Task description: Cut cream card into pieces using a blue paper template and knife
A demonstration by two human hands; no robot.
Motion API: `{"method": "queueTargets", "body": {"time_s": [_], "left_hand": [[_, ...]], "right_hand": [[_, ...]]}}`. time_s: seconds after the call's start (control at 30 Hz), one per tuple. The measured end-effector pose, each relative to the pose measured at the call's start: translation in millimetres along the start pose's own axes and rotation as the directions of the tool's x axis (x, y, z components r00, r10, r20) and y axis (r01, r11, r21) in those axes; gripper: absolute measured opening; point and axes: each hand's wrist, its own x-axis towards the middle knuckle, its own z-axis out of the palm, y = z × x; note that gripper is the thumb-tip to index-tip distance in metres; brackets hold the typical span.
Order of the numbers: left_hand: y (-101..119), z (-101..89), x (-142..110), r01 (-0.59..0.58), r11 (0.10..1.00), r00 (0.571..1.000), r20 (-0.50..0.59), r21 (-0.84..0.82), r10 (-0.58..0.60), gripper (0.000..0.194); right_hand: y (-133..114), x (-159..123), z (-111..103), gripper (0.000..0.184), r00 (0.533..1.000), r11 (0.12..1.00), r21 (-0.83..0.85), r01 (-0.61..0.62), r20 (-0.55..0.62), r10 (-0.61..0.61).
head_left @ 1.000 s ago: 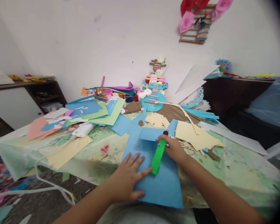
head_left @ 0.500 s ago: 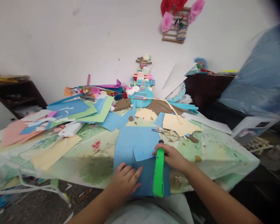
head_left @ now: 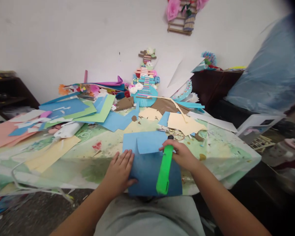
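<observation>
A blue sheet [head_left: 147, 173] lies at the table's near edge, with a lighter, partly raised flap [head_left: 151, 144] at its upper part. My left hand [head_left: 120, 168] rests flat on the sheet's left side, fingers stretched forward and thumb out. My right hand [head_left: 179, 152] is closed around the front part of a long bright-green tool [head_left: 165, 170] with a black end, whose exact kind I cannot make out. Its green body slants back over the sheet. The right fingertips are by the flap's edge; whether they also pinch it, I cannot tell.
Scissors [head_left: 175, 133] lie just beyond the sheet, beside cream paper scraps [head_left: 184, 123]. Coloured sheets [head_left: 105, 109] are piled at the left, near a white corded device [head_left: 68, 129]. A decorated blue guitar-shaped craft [head_left: 146, 95] leans on the wall behind. A white cable [head_left: 39, 190] hangs at the front left.
My left hand has moved forward and left along the sheet, its fingers straighter. The green tool's near end has swung left. The whole view has shifted slightly.
</observation>
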Motion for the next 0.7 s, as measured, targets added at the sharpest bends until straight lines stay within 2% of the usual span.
{"method": "queueTargets", "body": {"time_s": [0.07, 0.13, 0.27, 0.33, 0.4, 0.5, 0.57, 0.7], "left_hand": [[7.5, 2.1, -8.4, -0.002, 1.000, 0.997, -0.080, -0.022, 0.001, 0.066], [12.0, 4.8, -16.8, -0.037, 0.999, 0.984, -0.176, -0.038, 0.030, 0.061], [16.4, 6.0, -25.6, -0.170, 0.980, 0.932, -0.340, -0.099, 0.127, 0.036], [17.4, 3.2, -23.2, -0.162, 0.979, 0.912, -0.397, -0.121, 0.102, 0.026], [16.5, 0.7, -17.5, -0.082, 0.991, 0.908, -0.418, -0.105, 0.031, 0.026], [10.9, 2.6, -9.7, 0.055, 0.996, 0.922, -0.380, -0.067, -0.077, 0.035], [5.5, 6.8, -8.8, 0.065, 0.995, 0.931, -0.354, -0.081, -0.089, 0.040], [-4.5, 9.4, -14.5, 0.025, 0.986, 0.923, -0.376, -0.167, -0.087, 0.051]], "right_hand": [[6.4, 9.7, 9.2, 0.025, 0.999, 1.000, -0.010, -0.021, -0.033, 0.021], [11.1, 16.3, 18.7, 0.024, 0.999, 0.997, -0.063, -0.052, -0.006, 0.052], [9.4, 17.8, 26.2, 0.023, 0.996, 0.988, -0.150, -0.042, 0.071, 0.053], [4.2, 16.8, 23.8, 0.026, 0.989, 0.975, -0.220, -0.007, 0.140, 0.038], [-0.9, 17.3, 20.0, 0.029, 0.977, 0.938, -0.343, 0.058, 0.215, 0.018], [-4.4, 20.9, 17.0, 0.032, 0.951, 0.852, -0.492, 0.178, 0.309, -0.021], [-3.3, 23.9, 17.7, 0.034, 0.933, 0.827, -0.505, 0.248, 0.355, -0.064], [-2.4, 29.1, 23.0, 0.035, 0.903, 0.835, -0.435, 0.337, 0.401, -0.155]]}}
